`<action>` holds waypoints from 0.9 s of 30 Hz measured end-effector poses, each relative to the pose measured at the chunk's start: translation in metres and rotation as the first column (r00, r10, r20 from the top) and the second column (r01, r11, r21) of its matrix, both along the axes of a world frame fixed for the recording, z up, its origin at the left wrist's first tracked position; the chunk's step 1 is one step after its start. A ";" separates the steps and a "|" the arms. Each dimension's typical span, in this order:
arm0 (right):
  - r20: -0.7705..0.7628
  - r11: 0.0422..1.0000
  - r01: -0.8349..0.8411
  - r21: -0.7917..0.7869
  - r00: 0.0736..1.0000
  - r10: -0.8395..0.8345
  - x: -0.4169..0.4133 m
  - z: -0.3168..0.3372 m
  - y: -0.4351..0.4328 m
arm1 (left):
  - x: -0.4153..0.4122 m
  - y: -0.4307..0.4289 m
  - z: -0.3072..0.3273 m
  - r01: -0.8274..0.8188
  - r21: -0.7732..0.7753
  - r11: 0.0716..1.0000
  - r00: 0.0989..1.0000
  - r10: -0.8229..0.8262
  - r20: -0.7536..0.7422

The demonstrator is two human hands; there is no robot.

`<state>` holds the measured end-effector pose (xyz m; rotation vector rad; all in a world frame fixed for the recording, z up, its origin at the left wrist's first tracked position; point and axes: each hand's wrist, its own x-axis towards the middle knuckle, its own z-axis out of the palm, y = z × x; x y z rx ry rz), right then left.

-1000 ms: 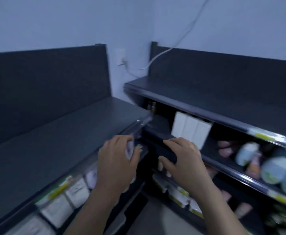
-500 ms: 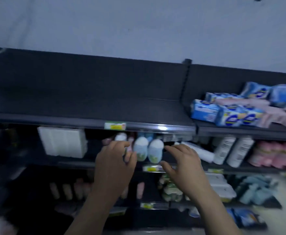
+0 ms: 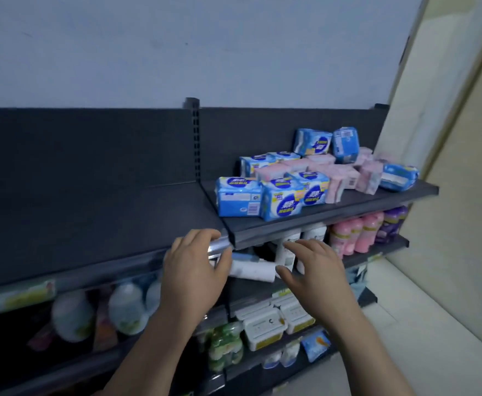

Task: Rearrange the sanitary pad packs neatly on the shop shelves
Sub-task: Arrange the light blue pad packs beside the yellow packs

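Pad pks (image 3: pixel 282 201) blue/pink, jumbled

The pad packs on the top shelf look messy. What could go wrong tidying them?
The front blue pack sits close to the top shelf's edge; a nudge might knock it off. The blue packs perched at the back could topple if the pink packs below get pulled. The left hand and right hand are near a lying white bottle that might roll.

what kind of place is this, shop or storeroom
Most likely a small shop: dark metal shelving with what look like price labels on its edges, blue and pink sanitary pad packs on top, and pink bottles lined up below.
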<state>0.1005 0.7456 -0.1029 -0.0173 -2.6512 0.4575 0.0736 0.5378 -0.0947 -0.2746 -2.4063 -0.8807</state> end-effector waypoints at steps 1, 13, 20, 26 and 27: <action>-0.003 1.000 0.013 -0.009 1.000 -0.013 -0.010 0.004 0.006 | -0.014 0.004 0.005 0.014 0.002 1.000 1.000 -0.014 0.008; -0.017 0.998 0.063 0.000 0.998 -0.063 -0.142 0.029 0.054 | -0.198 0.048 0.048 0.148 -0.280 0.949 0.958 -0.067 0.277; 0.148 0.993 0.025 0.118 0.988 -0.043 -0.184 0.041 0.076 | -0.250 0.058 0.039 0.257 -0.423 0.869 0.886 -0.037 0.463; 0.331 0.988 -0.101 0.114 0.942 0.058 -0.218 0.050 0.086 | -0.261 0.057 0.028 0.237 -0.350 0.906 0.881 -0.049 0.470; 0.356 0.986 -0.125 0.113 0.931 0.078 -0.223 0.050 0.088 | -0.262 0.055 0.027 0.232 -0.302 0.925 0.881 -0.068 0.469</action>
